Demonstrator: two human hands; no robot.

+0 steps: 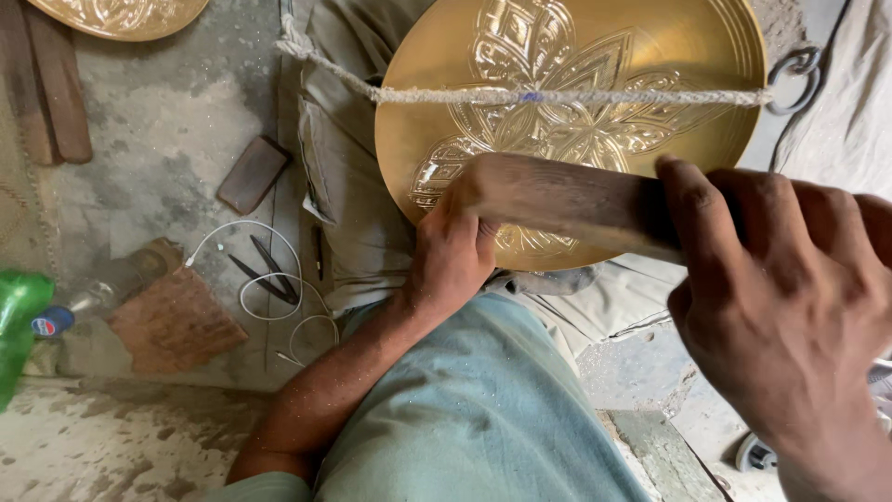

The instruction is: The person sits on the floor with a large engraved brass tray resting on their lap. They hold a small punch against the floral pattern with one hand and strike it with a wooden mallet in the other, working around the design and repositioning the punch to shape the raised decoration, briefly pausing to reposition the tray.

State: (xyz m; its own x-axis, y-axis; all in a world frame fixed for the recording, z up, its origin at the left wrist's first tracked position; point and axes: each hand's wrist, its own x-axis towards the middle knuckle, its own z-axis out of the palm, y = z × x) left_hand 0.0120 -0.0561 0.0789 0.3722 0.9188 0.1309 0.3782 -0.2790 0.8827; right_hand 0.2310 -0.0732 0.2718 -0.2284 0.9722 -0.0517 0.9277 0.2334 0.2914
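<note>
Two hands grip one wooden bar, and everything else lies around them, taken from left to right:

- A green plastic bottle (17, 325) lies at the far left edge, beside a broken brick (175, 321) on the dusty floor (167, 121).
- A white cord (269, 297) loops over a pair of scissors (269, 274) near the brick; a flat brown block (252, 174) lies above them, well apart from the hands.
- The left hand (451, 256) is clenched around the left end of the wooden bar (567, 200), pressing it against the lower face of the brass plate (706, 56).
- The bar's long axis runs almost level across the view, tilting slightly down to the right, so it lies across the plate's lower rim rather than along it.
- The plate stands propped on the person's lap, directly ahead of both hands, its embossed flower facing the camera; a rough rope (557, 96) stretches across it to a metal ring (793, 79).
- The right hand (790, 307) grasps the bar's right end and sits nearer the camera; the left hand is nearer the plate.
</note>
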